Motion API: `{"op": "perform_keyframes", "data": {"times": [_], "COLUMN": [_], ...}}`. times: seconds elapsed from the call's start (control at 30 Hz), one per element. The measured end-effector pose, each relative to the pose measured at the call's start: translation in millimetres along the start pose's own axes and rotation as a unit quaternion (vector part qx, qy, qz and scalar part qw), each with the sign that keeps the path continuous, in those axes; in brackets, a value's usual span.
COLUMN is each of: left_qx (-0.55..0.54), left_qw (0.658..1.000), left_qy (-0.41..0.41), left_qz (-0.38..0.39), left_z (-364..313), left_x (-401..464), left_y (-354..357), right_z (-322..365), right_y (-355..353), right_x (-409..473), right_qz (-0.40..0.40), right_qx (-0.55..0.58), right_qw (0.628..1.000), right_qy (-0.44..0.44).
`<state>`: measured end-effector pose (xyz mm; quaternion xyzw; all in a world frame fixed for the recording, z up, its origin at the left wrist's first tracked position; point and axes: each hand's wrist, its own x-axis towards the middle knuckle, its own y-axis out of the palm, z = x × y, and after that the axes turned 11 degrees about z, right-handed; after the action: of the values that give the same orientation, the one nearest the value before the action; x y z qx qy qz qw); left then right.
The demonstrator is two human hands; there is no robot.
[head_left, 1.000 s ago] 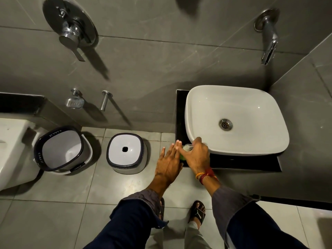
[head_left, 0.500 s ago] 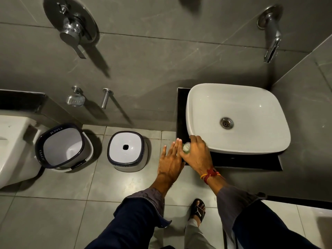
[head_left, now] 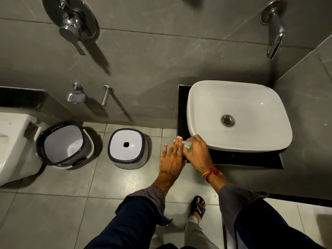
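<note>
Dark grey stone-look tiles covered the wall (head_left: 161, 56), and paler grey tiles the floor (head_left: 53, 209), which caught a dull patch of light. A white basin (head_left: 242, 94) sat on a black counter (head_left: 242, 159) in the right corner, with a chrome spout (head_left: 275, 31) above it. To the left stood a white toilet (head_left: 12, 150), a navy-rimmed bucket (head_left: 56, 128) and, just beside it, a matching stool (head_left: 125, 155).

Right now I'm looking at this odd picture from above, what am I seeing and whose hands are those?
One wide camera worn on a person's head looks down in a bathroom. No machine, just two bare hands. The right hand grips a small pump bottle of green liquid on the black counter beside the white basin. The left hand is flat and open next to the bottle, holding nothing. On the floor stand a bucket and a stool.
</note>
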<state>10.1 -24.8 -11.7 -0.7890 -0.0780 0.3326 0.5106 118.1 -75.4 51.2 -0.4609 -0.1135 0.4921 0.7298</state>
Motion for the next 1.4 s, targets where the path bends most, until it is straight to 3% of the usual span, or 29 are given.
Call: {"op": "perform_keyframes", "data": {"times": [0.3,0.43,0.53,0.87,0.93,1.03,1.13,1.23,1.4], "left_qx": [-0.005,0.000,0.003,-0.010,-0.001,-0.004,-0.007,-0.021,-0.026], "left_qw": [1.000,1.000,1.000,1.000,1.000,1.000,1.000,0.999,0.999], "left_qy": [-0.005,-0.003,-0.005,-0.006,-0.004,-0.006,-0.011,-0.012,-0.011], "left_qz": [-0.003,-0.007,-0.005,-0.011,-0.011,-0.016,-0.018,-0.021,-0.024], "left_z": [0,0,0,-3,-2,-1,-2,-3,-4], "left_x": [1,1,2,2,2,3,4,4,2], "left_y": [2,2,3,3,4,5,7,6,4], "right_z": [4,3,2,3,2,-5,-10,-12,-7], "right_y": [-3,1,6,7,9,3,-9,-13,-14], "right_x": [8,-5,-5,-3,-13,-18,-11,0,10], "right_qz": [-0.016,-0.056,-0.044,-0.053,-0.071,-0.099,-0.031,0.022,0.043], "right_qx": [-0.053,0.030,0.054,0.066,0.005,-0.095,-0.159,-0.184,-0.198], "right_qw": [0.994,0.995,0.997,0.987,0.991,0.991,0.985,0.979,0.978], "right_qy": [0.091,0.080,0.042,0.134,0.113,0.003,-0.067,-0.079,-0.042]}}
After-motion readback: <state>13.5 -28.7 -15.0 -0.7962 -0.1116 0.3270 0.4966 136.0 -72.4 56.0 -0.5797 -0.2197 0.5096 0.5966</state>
